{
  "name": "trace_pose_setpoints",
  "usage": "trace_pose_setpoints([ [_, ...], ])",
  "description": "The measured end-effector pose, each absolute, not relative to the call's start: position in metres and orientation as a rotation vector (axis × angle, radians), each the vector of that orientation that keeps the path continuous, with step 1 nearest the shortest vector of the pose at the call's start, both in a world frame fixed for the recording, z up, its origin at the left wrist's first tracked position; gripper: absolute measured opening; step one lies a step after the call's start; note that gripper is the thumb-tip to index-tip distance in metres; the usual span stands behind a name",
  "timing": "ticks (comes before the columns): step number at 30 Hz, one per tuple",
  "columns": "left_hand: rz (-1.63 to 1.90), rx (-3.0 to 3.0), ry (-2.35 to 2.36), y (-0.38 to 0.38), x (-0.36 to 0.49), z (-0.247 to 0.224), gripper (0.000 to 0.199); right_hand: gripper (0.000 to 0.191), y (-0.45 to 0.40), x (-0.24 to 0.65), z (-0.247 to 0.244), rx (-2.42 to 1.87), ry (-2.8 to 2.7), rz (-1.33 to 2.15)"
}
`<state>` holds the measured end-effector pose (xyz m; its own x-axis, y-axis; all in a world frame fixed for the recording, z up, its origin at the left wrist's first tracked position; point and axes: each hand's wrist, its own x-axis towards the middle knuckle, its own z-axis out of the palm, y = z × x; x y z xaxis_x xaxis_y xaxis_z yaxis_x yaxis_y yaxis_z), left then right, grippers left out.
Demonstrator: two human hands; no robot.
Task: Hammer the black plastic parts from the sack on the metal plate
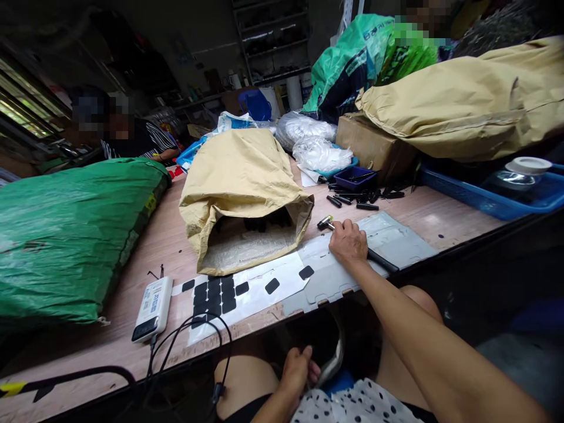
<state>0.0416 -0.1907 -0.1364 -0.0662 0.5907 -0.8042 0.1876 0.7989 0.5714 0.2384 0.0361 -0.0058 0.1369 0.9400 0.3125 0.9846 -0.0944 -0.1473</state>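
My right hand (349, 241) is closed round the handle of a small hammer (326, 222), whose head points left; the black grip (382, 260) comes out behind the hand. Beneath it lies a grey plastic sheet (392, 238) at the table's front edge. My left hand (300, 369) rests low over my lap, fingers curled, and whether it holds anything is hidden. White paper (259, 294) with several black square pads (272, 286) lies left of the grey sheet. A tan sack (238, 170) opens toward me, dark items inside.
A green sack (74, 229) fills the left, near a white power bank (153, 308) with cables. Behind are black parts (367, 207), a purple tray (355, 178), a cardboard box (370, 144) and a blue tray (471, 194). Another person (136, 135) sits across the table.
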Motion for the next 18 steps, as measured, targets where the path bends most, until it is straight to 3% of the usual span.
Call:
trace_pose_setpoints([
  [5,0.288,0.685,1.728,-0.165,0.045,-0.131,0.064,0.028,0.037,0.239,-0.008,-2.097,-1.865,-0.204],
  [9,0.244,0.901,1.352,-0.154,0.046,-0.067,0.044,0.027,0.037,0.238,-0.01,-2.089,-1.861,-0.229],
  [12,0.324,1.123,1.094,-0.114,0.039,-0.008,0.043,0.026,0.037,0.239,-0.012,-2.074,-1.869,-0.259],
  [15,0.728,1.285,1.407,-0.036,0.018,0.031,0.036,0.026,0.038,0.239,-0.012,-2.075,-1.871,-0.262],
  [18,1.026,1.357,2.169,0.047,-0.011,0.043,0.027,0.027,0.039,0.239,-0.012,-2.086,-1.877,-0.245],
])
